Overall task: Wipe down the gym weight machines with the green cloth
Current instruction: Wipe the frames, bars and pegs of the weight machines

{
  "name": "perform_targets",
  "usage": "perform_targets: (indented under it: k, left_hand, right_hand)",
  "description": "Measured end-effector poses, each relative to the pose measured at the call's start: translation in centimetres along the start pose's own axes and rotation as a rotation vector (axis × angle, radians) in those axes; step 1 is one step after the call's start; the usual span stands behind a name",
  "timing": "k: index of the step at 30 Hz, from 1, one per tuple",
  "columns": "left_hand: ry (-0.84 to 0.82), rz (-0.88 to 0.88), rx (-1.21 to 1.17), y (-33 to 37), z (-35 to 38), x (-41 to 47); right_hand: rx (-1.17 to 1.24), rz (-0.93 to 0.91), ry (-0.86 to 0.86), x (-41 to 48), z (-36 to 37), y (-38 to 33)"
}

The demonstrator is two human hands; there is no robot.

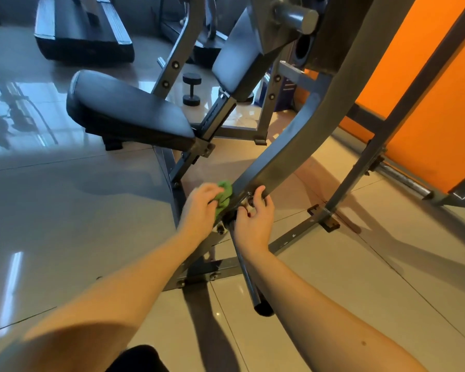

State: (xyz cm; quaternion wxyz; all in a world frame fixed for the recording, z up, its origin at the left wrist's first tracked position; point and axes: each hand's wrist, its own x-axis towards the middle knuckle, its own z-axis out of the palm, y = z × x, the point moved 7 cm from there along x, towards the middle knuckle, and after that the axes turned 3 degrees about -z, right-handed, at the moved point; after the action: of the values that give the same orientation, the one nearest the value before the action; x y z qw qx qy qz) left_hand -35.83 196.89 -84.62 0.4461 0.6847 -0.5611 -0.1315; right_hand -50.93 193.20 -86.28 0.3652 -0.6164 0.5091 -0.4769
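1. Left forearm (113,299) and right forearm (320,312) reach forward and down to the low end of a weight machine (333,84)
2. Green cloth (224,194) is bunched in the left grip (199,208), whose fingers are curled around it, pressing it against the left face of the grey lever arm (274,154)
3. It looks soft, light and limp, so it should fold to any edge; I judge it best held as a wad in the palm, with loose corners tucked away from the bolts
4. Right grip (254,221) is clamped on the lever arm's lower end, thumb over the top edge, fingers by the bolt
5. That arm looks heavy, stiff and smooth-painted; steadying it near the pivot seems wise
6. Just below, a chrome handle bar (249,275) juts toward the camera over the tiled floor (65,224)
7. Farther off are the seat pad (129,114), a dumbbell (191,89) and an orange wall (414,89)
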Motion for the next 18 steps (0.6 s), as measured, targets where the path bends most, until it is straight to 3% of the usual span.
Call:
perform_targets:
  k: [3,7,14,18]
  left_hand:
    - [-0.002,-0.154,0.042,-6.7,0.5,-4.3]
    - [-0.023,-0.254,0.049,-8.0,0.0,-5.5]
    - [0.02,0.004,-0.05,2.3,-0.2,-0.4]
    - [0.049,0.045,-0.053,1.6,0.3,-1.2]
  right_hand:
    - [0.026,0.037,0.005,-0.2,0.2,0.2]
    - [-0.007,0.048,0.011,-0.2,0.2,0.2]
    - [-0.093,0.031,0.037,-0.1,-0.2,-0.1]
    - [-0.112,0.005,0.04,0.0,0.1,0.6]
